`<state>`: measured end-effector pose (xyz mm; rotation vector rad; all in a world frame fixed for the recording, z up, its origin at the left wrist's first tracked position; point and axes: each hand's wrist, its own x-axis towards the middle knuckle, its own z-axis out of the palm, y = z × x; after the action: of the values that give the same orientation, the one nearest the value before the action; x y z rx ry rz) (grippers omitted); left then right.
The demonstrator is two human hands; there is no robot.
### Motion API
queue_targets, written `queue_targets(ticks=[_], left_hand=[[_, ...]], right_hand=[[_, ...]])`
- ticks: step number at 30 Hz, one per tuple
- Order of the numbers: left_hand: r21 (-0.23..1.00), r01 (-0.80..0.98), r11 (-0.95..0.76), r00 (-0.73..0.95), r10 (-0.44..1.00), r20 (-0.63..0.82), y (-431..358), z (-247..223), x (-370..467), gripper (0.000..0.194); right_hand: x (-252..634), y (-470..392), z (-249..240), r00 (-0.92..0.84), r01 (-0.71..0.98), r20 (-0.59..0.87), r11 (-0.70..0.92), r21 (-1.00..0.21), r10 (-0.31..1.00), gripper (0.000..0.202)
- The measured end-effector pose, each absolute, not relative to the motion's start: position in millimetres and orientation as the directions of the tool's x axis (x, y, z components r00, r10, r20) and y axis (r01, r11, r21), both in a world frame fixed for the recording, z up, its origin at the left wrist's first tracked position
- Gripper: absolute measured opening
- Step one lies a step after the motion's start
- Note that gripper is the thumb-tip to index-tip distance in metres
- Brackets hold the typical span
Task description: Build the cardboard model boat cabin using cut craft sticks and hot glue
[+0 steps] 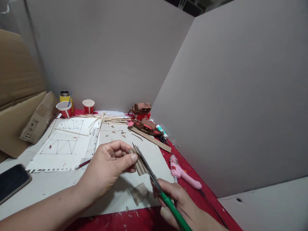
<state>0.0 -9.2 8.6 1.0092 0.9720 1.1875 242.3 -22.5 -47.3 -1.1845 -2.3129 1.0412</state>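
Note:
Between the thumb and fingers of my left hand (113,162) is a small piece of corrugated cardboard (141,165), its ridges showing. My right hand (178,199) grips a pair of scissors with green handles (174,208). The scissor blades (145,162) lie along the right edge of the cardboard piece, close to my left thumb. Below, on the white board (110,199), rests another ridged cardboard scrap (140,193). Whether the blades are cutting into the piece I cannot tell.
At right lies a pink glue gun (183,173) with its cord. A cardboard strip (149,138), thin wooden sticks (115,119) and a drawn truss sheet (57,146) are farther back. A phone (13,181), pen (83,164), cups (88,106) and cardboard box (19,73) stand leftward.

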Motion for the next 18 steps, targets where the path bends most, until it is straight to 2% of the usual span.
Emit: queue_targets(ticks=[10, 18], left_hand=[[0.957, -0.268, 0.109, 0.15, 0.986, -0.071, -14.6, 8.2, 5.4, 0.018], [0.945, -0.294, 0.144, 0.22, 0.972, -0.079, -20.9, 5.2, 7.9, 0.022]], right_hand=[[241.0, -34.1, -59.3, -0.587, 0.446, 0.065, 0.39, -0.806, 0.807, 0.044], [245.8, -41.5, -69.2, -0.569, 0.489, 0.094, 0.428, -0.76, 0.817, 0.044]])
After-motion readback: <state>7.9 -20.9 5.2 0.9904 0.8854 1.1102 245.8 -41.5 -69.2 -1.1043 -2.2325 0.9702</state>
